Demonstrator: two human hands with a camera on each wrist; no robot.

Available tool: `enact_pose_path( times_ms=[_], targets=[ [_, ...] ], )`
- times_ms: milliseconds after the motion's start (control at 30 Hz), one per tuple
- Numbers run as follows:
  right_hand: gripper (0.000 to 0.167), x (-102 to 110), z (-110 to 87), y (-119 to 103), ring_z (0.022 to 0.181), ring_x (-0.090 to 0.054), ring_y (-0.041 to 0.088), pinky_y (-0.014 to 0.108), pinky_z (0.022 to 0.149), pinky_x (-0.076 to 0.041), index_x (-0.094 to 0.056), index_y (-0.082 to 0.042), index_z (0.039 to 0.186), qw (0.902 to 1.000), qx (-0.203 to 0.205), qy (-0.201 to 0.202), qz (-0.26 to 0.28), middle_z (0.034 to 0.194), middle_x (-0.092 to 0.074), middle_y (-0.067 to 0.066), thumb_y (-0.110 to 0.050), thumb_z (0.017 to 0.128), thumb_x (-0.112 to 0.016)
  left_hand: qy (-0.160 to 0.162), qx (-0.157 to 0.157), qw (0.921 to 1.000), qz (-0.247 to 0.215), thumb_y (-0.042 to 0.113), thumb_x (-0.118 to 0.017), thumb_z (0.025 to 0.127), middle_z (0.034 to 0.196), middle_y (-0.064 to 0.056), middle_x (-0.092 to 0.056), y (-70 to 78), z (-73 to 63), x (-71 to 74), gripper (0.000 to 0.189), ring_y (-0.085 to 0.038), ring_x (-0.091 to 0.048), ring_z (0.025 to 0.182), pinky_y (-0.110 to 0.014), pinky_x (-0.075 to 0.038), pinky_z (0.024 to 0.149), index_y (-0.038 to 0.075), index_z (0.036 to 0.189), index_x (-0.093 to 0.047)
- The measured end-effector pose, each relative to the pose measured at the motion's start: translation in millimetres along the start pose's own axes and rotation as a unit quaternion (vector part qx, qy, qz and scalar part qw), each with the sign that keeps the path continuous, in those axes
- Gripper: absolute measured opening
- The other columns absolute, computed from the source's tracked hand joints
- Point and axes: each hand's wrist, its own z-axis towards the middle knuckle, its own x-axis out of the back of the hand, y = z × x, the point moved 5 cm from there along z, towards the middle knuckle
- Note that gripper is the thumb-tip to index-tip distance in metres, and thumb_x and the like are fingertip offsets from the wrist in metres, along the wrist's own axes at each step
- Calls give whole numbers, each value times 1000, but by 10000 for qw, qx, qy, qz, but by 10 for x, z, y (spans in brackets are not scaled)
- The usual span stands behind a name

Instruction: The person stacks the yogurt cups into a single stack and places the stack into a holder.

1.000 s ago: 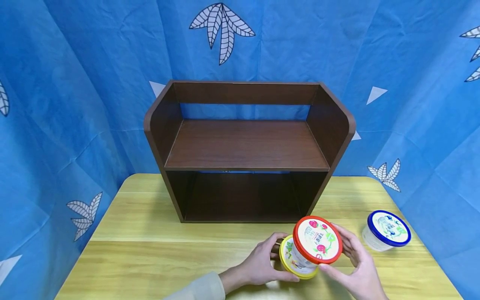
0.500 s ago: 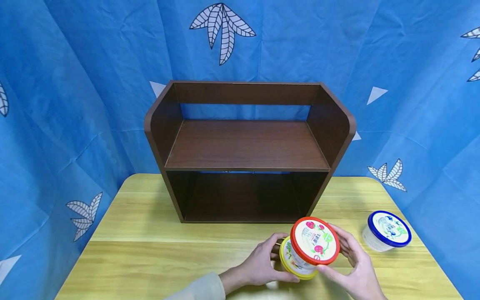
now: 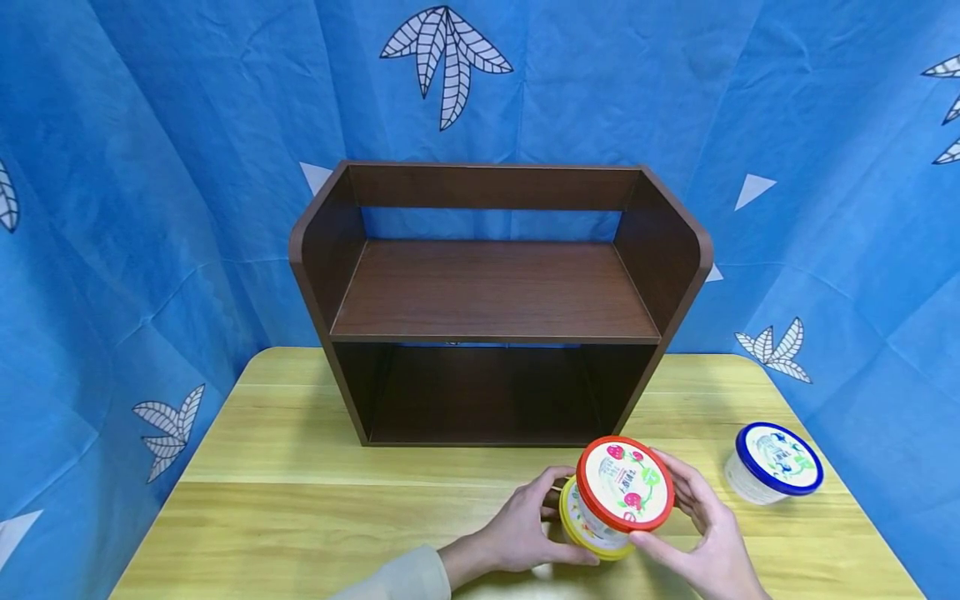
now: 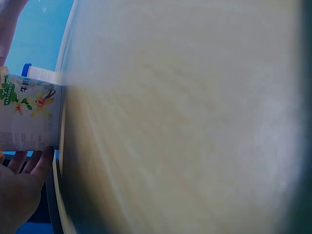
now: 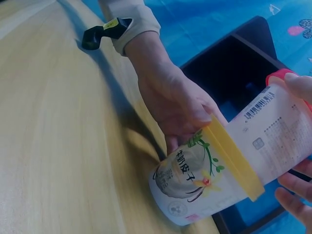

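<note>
A paper tub with a yellow lid (image 3: 611, 552) stands on the table, printed with vanilla flowers on its side (image 5: 195, 180). My left hand (image 3: 517, 527) grips it, thumb at the near side and fingers round the far side. Over its lid sits a second tub with a red lid (image 3: 626, 483), strawberries printed on top. My right hand (image 3: 701, 525) holds this red-lidded tub from the right, thumb near the lid's front edge. In the right wrist view its white base (image 5: 273, 131) meets the yellow lid, set slightly off centre.
A blue-lidded tub (image 3: 780, 458) stands to the right of my right hand. The dark brown two-tier shelf (image 3: 495, 287) rises behind the tubs on the wooden table (image 3: 337, 517). A blue patterned curtain (image 3: 187, 208) hangs around the back and sides.
The red-lidded tub has shifted a little left and toward me over the yellow lid, with my right hand following. My left hand and the yellow-lidded tub have stayed almost in place.
</note>
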Motion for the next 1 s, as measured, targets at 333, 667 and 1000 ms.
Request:
enact_pose_path(
  times_ms=[333, 667, 1000],
  targets=[
    [87, -2, 12, 6, 120, -59, -15, 4, 95, -50, -49, -3, 151, 10000, -1, 35, -6, 136, -60, -34, 7, 75, -88, -81, 2, 9999, -114, 28, -93, 82, 143, 12, -59, -2, 1, -2, 82, 4, -61, 115, -13, -54, 100, 32, 148, -44],
    [88, -8, 8, 7, 121, -58, -16, 5, 95, -50, -48, -5, 152, 10000, -33, 25, -36, 138, -59, -34, 6, 75, -89, 7, -29, 9999, -115, 27, -94, 80, 141, 11, -60, 0, -2, -5, 83, 4, -62, 114, -14, -55, 100, 32, 148, -45],
    [88, -10, 5, 9, 121, -58, -16, 5, 95, -50, -48, -8, 152, 9999, -80, -12, -89, 138, -59, -34, 3, 75, -90, 13, -96, 9999, -134, 26, -94, 80, 141, 10, -60, -4, 1, -2, 83, 4, -63, 114, -14, -55, 99, 31, 148, -46]
  ],
)
